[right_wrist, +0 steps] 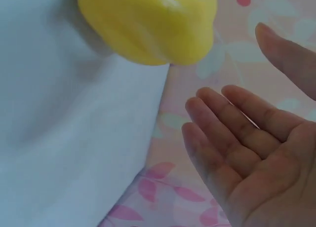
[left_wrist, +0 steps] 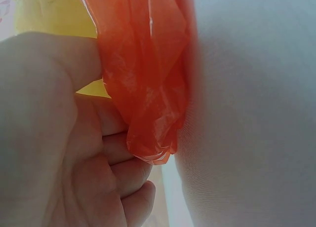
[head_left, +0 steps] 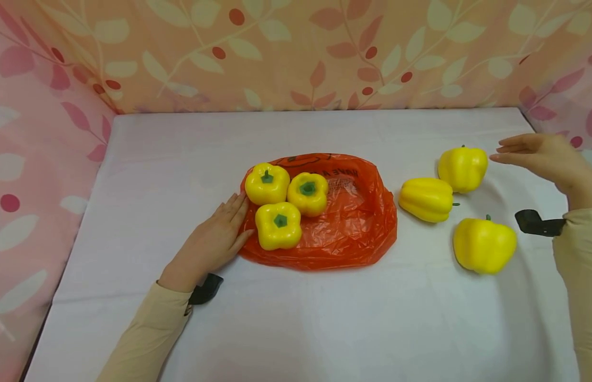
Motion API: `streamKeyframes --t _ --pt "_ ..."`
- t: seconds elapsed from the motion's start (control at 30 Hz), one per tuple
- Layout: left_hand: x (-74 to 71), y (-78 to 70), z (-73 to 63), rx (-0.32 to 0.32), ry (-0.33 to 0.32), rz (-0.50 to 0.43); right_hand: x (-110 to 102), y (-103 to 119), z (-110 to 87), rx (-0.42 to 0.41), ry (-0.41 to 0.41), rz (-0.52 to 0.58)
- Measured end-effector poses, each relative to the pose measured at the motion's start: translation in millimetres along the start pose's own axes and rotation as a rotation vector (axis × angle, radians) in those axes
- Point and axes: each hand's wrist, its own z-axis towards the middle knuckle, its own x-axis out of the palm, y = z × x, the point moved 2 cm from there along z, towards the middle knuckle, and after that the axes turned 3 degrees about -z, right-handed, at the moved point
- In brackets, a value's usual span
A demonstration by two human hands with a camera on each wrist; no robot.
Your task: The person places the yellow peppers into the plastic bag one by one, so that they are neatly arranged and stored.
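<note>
A red plastic bag (head_left: 343,223) lies spread in the middle of the table, its sides standing up as a low rim. Three yellow bell peppers (head_left: 279,227) sit stem-up, close together, in its left part. My left hand (head_left: 214,236) touches the bag's left edge with relaxed fingers; the left wrist view shows the crumpled red plastic (left_wrist: 148,84) against thumb and fingers. Beyond the upper right pepper (head_left: 463,168), my right hand (head_left: 546,156) is raised with its fingers extended, holding nothing. A pepper on its side (head_left: 426,199) and an upright one (head_left: 484,245) are nearby.
White cloth covers the table (head_left: 324,323). Flowered fabric (head_left: 286,58) hangs along the back and both sides. Each wrist wears a black camera mount (head_left: 206,289), and the right one projects toward the nearest loose pepper.
</note>
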Motion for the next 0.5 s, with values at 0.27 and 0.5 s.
streamKeyframes --t 0.27,0.5 --pt "-0.5 -0.9 0.3 0.002 0.0 -0.007 8.7 -13.5 11.3 0.061 0.196 -0.004" --pt "-0.3 -0.5 -0.3 0.0 -0.002 -0.006 18.6 -14.8 19.6 0.066 0.24 0.014"
